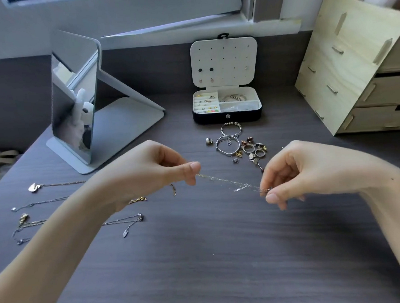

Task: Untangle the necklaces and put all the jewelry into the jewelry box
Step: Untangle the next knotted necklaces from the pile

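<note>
1. While we hold it above the desk (200, 256), a thin silver chain (219, 180) stretches between our hands.
2. Our left hand (148, 168) pinches one end, fingers curled.
3. Our right hand (296, 171) pinches the other end.
4. We see the jewelry box (227, 117) open at the desk's back, with small pieces inside.
5. Loose bangles and rings (238, 146) lie just before it.
6. We see a swan necklace (34, 187) and more chains lying at left.

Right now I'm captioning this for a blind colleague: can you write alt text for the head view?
The left hand and right hand pinch a thin silver chain stretched between them above a dark desk. More necklaces lie at the left; a pile of rings, bangles and earrings sits before an open jewelry box, with a mirror farther left.
</note>
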A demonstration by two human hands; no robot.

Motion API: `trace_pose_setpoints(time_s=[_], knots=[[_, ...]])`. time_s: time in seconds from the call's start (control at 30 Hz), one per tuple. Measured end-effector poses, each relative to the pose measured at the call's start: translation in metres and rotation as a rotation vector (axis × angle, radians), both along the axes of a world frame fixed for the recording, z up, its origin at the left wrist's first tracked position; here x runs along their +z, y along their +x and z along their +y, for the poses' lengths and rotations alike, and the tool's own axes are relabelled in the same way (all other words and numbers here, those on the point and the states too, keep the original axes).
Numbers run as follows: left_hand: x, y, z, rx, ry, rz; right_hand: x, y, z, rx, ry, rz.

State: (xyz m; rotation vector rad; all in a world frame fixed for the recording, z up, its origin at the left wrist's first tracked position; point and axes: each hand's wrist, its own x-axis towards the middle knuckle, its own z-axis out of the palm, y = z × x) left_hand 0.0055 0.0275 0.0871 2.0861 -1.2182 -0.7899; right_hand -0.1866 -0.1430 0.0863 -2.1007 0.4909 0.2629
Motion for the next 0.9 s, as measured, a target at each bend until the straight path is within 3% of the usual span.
trace_pose_setpoints(time_s=[0.5,0.7,0.9], knots=[[-0.026,0.012,-0.046,-0.074,0.332,-0.550,-0.015,-0.012,0.026,-0.083,-0.182,0.118],[-0.037,0.016,-0.050,-0.032,0.289,-0.572,-0.015,-0.023,0.028,-0.137,-0.193,0.171],[-0.035,0.017,-0.049,0.017,0.208,-0.454,-0.020,-0.031,0.025,-0.180,-0.247,0.174]])
